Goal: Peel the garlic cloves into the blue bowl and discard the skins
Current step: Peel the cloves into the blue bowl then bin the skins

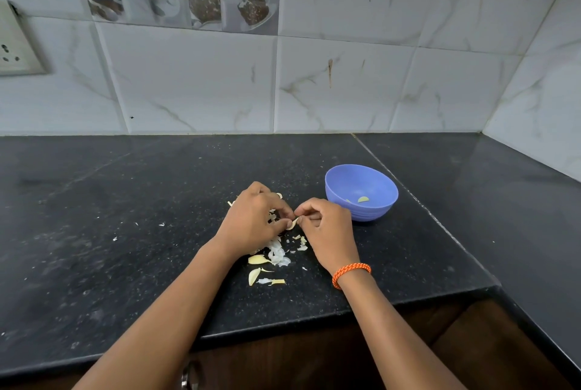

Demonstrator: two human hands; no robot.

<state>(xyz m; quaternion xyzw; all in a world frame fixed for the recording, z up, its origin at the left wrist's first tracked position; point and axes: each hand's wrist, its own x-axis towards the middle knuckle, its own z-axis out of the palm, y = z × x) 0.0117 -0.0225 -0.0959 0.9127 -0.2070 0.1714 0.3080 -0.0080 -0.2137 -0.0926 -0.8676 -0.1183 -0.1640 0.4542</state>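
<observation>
A garlic clove (pixel 292 223) is pinched between the left hand (pixel 253 222) and right hand (pixel 327 229), both grips closed on it, beside the blue bowl (pixel 361 191).

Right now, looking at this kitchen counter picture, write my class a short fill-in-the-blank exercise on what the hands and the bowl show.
1. Both hands, the left hand and the right hand, pinch one garlic ____ between them.
2. The bowl on the counter is coloured ____.
3. The orange band sits on the ____ wrist.
4. The loose skins lie on the counter, not in the ____.

Missing words: clove; blue; right; bowl
</observation>
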